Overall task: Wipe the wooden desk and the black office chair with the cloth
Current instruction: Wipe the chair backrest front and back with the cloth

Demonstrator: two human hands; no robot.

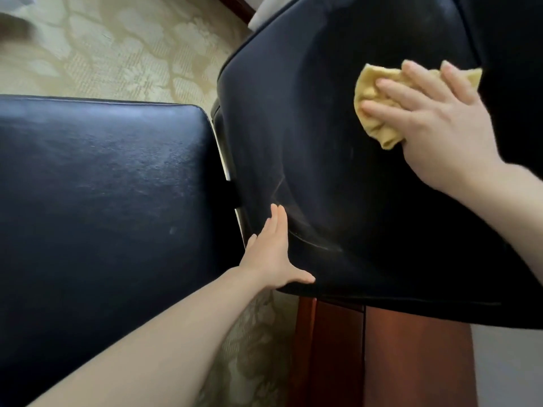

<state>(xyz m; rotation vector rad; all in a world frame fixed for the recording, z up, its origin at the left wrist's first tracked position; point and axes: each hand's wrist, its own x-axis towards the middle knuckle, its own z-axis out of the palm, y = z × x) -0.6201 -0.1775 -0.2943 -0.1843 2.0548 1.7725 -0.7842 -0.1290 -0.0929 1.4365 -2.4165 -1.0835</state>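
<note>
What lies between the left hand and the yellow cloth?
Only bare black chair leather with faint pale streaks, as the head view shows.

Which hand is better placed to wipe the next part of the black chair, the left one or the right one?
The right hand: it presses the yellow cloth flat on the black chair. The left hand has no cloth and rests on the panel's edge.

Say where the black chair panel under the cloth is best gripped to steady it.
Probably the chair panel's lower-left corner, approached from the left: its rim there is thin, rounded and overhangs open space, so a grip wraps it. The left hand rests there, clear of the cloth.
</note>
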